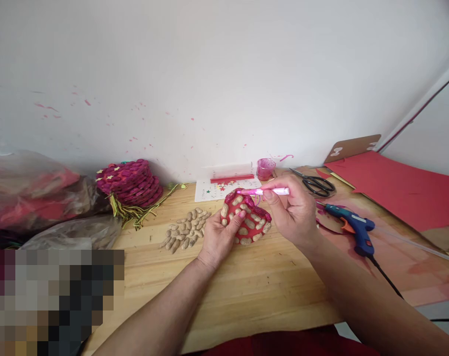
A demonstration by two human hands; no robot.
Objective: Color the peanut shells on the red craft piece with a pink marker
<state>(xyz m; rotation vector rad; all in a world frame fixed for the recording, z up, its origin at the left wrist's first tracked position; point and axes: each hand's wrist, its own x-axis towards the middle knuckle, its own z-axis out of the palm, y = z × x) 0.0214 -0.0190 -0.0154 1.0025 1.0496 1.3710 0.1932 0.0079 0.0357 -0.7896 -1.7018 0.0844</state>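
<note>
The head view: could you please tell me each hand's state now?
Left hand: closed, holding the peanut-covered red heart.
Right hand: closed, holding a pink-and-white paintbrush.

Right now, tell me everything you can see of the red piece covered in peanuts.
The red piece looks flat and roughly heart-shaped, its material unclear. Whole peanuts are spread over its face: those along the upper edge are magenta, most others tan. It is tilted up, its face toward the viewer, with the left hand gripping its left side. A pink-tipped brush in the right hand appears to touch its top edge.
</note>
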